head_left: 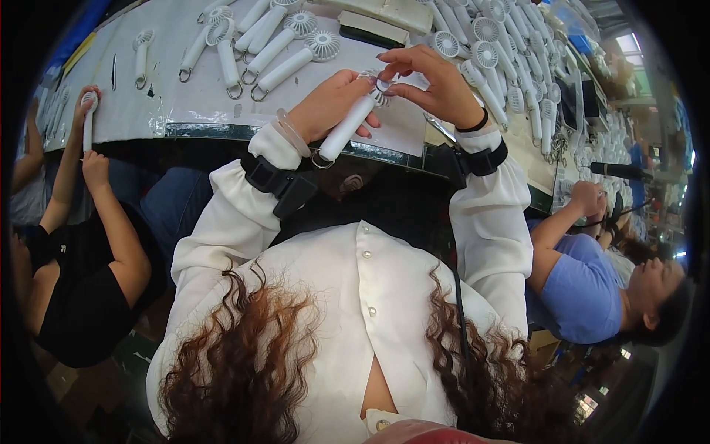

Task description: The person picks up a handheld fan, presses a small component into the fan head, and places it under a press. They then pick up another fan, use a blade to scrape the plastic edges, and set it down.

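Note:
A white handheld fan (347, 130) with a metal clip ring at the lower end of its handle is in my left hand (325, 103). My left fingers wrap round it just below the round slotted head, and the handle slants down toward me. Over that head my right hand (433, 83) is bent, thumb and forefinger curled in against a small pale round piece at its centre. Whether this piece is loose or part of the fan I cannot make out. Beyond my left hand several similar fans (287, 74) lie on the white table (185, 100).
Many white fans (510, 59) are heaped at the right. A stack of flat boxes (373, 28) stands at the back, and a thin dark tool (114, 72) lies far left. Co-workers sit on both sides; the left one's hand (95, 169) is on another fan.

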`<state>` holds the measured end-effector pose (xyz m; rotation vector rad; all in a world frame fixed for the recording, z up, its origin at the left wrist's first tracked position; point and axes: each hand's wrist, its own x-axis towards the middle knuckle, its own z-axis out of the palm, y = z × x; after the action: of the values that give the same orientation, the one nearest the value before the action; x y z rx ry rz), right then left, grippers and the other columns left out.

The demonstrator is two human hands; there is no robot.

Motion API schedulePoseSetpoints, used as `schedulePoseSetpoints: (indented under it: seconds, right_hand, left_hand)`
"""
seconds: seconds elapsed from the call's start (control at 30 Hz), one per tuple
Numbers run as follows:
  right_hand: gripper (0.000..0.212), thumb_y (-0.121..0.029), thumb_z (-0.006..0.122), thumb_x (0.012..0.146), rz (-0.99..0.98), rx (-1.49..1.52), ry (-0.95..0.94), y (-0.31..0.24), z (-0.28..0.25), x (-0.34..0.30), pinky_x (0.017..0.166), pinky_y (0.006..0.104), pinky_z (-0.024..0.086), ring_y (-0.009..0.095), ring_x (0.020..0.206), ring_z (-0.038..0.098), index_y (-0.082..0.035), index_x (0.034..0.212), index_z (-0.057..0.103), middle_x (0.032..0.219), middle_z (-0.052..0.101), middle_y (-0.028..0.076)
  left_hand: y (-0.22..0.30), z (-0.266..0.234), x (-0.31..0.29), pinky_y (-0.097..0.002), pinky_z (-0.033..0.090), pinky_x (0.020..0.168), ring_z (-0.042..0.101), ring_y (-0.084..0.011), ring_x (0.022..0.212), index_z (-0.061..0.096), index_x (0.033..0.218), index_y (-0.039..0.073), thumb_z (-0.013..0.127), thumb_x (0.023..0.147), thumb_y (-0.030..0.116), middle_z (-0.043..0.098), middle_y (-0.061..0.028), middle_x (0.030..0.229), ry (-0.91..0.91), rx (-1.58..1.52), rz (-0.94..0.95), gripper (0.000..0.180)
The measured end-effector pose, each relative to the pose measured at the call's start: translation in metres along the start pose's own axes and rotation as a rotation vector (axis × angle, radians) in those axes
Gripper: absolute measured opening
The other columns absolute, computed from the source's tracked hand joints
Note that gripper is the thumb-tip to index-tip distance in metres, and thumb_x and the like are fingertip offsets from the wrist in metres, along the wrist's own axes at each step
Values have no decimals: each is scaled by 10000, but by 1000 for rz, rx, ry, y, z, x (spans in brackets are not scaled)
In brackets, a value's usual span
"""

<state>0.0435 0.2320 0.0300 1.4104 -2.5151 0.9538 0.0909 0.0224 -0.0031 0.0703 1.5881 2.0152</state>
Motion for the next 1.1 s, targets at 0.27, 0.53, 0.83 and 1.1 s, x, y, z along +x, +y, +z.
schedulePoseSetpoints:
  seconds: [0.27, 0.53, 0.83, 1.1]
  right_hand:
    - [471, -98, 756, 789, -20, 2, -1, 2, -1, -1, 827, 287, 494, 171, 914, 622, -96, 1230, 592, 971, 693, 35]
    - [468, -72, 750, 795, -2, 130, 10, 9, 0, -3, 831, 282, 503, 163, 915, 650, -73, 1233, 586, 997, 685, 57]
    - [482, -75, 753, 791, 18, 174, 6, 8, 0, -3, 832, 282, 504, 166, 912, 647, -77, 1242, 583, 1005, 681, 54]
    - [479, -95, 756, 793, 4, 85, -28, 6, -1, -2, 824, 282, 512, 175, 910, 648, -89, 1240, 586, 1007, 677, 55]
  left_hand:
    - [-1, -2, 1, -246, 540, 528, 627, -146, 607, 454, 1081, 46, 397, 1018, 319, 641, -128, 773, -21, 9, 6, 285]
    - [1, -4, 0, -242, 535, 521, 627, -146, 597, 451, 1099, 42, 400, 1017, 316, 646, -135, 783, -62, 1, 1, 291]
    - [2, -3, 0, -236, 529, 514, 617, -141, 560, 450, 1099, 45, 401, 1016, 320, 649, -134, 776, -82, -5, -2, 291]
    - [2, -4, -2, -233, 528, 515, 616, -139, 554, 451, 1085, 46, 398, 1017, 325, 651, -130, 774, -72, 1, -9, 291]
